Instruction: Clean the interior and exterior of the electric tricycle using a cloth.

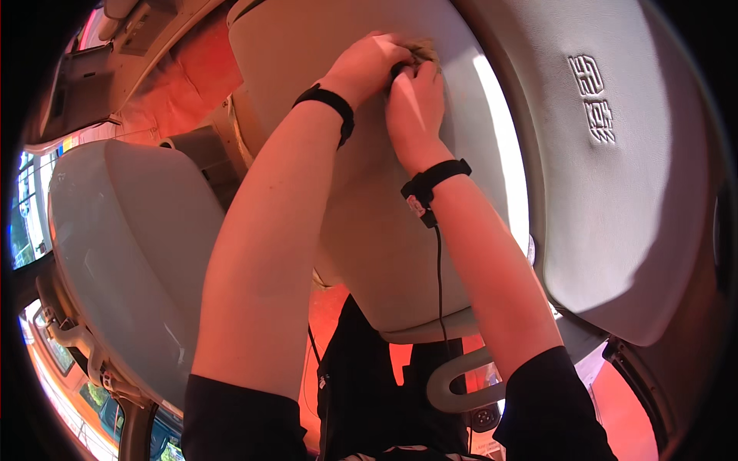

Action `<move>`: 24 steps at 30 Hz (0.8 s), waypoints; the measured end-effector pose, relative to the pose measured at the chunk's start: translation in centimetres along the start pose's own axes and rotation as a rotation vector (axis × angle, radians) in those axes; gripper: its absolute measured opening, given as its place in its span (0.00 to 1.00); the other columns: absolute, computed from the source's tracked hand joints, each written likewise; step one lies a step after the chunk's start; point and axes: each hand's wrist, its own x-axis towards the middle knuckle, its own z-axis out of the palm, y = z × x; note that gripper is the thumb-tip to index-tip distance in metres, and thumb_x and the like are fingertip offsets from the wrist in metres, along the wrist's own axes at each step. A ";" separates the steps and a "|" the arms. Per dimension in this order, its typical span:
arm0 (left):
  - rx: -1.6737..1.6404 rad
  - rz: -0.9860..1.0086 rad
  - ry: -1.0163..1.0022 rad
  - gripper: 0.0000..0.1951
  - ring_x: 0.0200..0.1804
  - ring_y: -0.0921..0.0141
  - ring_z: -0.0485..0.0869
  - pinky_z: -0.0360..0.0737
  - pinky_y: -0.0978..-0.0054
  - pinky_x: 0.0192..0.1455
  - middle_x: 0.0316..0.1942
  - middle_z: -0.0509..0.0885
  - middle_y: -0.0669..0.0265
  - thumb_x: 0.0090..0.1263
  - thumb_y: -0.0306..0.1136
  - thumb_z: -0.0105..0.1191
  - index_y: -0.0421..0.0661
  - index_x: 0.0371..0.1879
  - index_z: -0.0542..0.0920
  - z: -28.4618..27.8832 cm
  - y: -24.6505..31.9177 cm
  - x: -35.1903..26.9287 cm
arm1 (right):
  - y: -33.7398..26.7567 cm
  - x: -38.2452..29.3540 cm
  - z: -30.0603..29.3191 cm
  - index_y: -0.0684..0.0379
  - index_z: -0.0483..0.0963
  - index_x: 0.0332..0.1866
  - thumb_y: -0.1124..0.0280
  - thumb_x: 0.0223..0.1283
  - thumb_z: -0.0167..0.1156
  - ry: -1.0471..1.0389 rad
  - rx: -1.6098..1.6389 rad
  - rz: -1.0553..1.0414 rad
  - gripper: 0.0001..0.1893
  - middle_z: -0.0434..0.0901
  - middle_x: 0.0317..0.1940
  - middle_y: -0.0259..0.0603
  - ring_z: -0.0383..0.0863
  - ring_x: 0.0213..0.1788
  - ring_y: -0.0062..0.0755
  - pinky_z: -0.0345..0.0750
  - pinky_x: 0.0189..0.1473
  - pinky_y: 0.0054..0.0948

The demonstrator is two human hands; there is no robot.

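Note:
Both my hands meet over a light seat cushion (386, 230), near its far end. My left hand (375, 66) comes in from the left with its fingers curled at a small brownish cloth-like thing (425, 50). Just to its right, my right hand (418, 109) has its fingers bent at the near edge of the same thing, touching or almost touching the left fingers. A small dark spot shows between the hands; what it is cannot be told. Each wrist wears a black strap, and a thin black cable hangs from the right one.
A pale seat backrest (611, 173) with raised lettering stands on the right. Another seat (132, 248) is at the left, beside windows. A looped armrest-like part (461, 383) juts out near my legs. Red sheeting (196, 80) covers the floor at the upper left.

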 end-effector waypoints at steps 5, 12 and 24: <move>-0.012 -0.177 0.150 0.13 0.53 0.56 0.81 0.81 0.61 0.59 0.46 0.85 0.63 0.63 0.24 0.61 0.52 0.45 0.90 -1.7 -1.0 -8.2 | -5.4 -3.0 2.2 0.69 0.77 0.47 0.77 0.65 0.61 0.038 -0.059 -0.161 0.09 0.73 0.46 0.45 0.78 0.52 0.43 0.86 0.44 0.26; 0.054 -0.479 0.409 0.12 0.52 0.56 0.80 0.78 0.63 0.55 0.43 0.82 0.59 0.64 0.25 0.61 0.46 0.47 0.88 -1.7 0.6 -17.3 | -9.8 -7.7 3.2 0.68 0.78 0.48 0.77 0.60 0.63 0.010 0.047 -0.322 0.12 0.75 0.44 0.43 0.79 0.47 0.39 0.87 0.43 0.24; -0.111 -0.919 0.709 0.07 0.41 0.55 0.83 0.79 0.61 0.44 0.37 0.82 0.58 0.64 0.22 0.60 0.43 0.40 0.86 2.8 6.8 -24.8 | -9.3 -12.3 3.2 0.61 0.82 0.37 0.73 0.55 0.64 -0.223 0.191 -0.663 0.06 0.78 0.42 0.41 0.79 0.50 0.40 0.88 0.45 0.31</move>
